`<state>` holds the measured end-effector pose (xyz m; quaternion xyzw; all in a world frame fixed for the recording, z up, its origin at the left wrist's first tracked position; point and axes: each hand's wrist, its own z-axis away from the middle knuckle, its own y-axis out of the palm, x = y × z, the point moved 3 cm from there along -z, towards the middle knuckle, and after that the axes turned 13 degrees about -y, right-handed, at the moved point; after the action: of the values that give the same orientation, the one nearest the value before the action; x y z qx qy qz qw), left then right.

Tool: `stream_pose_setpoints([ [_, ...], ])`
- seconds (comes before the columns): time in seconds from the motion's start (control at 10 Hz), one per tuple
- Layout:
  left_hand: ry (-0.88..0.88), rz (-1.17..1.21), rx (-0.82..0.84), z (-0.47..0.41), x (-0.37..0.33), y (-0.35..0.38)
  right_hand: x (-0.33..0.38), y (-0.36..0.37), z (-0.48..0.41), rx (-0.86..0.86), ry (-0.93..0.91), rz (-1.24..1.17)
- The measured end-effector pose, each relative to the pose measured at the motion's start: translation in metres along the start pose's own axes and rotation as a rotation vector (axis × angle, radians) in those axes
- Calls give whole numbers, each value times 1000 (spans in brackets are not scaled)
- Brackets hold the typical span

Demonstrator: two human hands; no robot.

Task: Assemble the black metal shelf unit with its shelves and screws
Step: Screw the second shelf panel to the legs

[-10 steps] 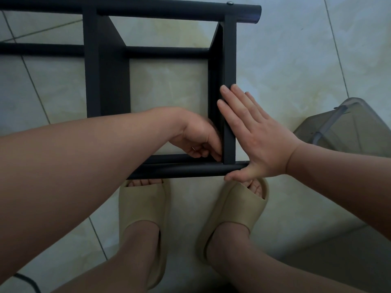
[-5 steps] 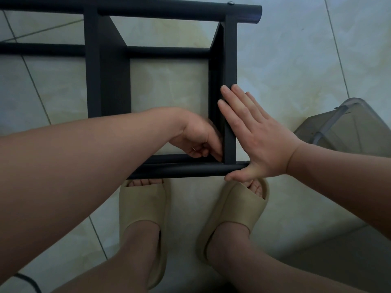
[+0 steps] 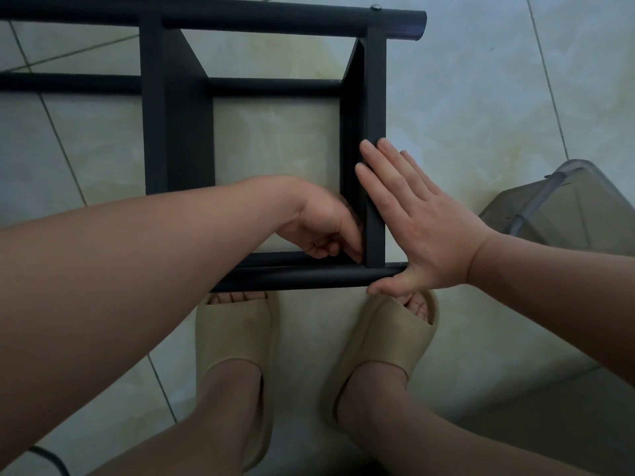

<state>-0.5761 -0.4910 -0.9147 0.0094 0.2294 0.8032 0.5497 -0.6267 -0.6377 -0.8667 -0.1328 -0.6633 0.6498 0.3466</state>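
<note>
The black metal shelf unit lies on its side on the tiled floor. Two shelf panels cross between its round tubes. My right hand presses flat against the outer face of the right panel, thumb hooked at the near tube. My left hand reaches inside the frame to the corner where that panel meets the near tube. Its fingers are curled and pinch something small against the panel, apparently a screw, mostly hidden. A screw head shows on the far tube above the right panel.
A grey translucent plastic box stands on the floor to the right of my right hand. My feet in beige slippers sit right below the near tube. A black cable lies at the bottom left.
</note>
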Motion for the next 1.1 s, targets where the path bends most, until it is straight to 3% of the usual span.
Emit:
stream_pose_setpoints([
  [0.7, -21, 4, 57, 1, 0, 0, 0, 0, 0, 5, 5, -6],
  [1.1, 24, 8, 10, 0, -1, -1, 0, 1, 1, 7, 4, -9],
])
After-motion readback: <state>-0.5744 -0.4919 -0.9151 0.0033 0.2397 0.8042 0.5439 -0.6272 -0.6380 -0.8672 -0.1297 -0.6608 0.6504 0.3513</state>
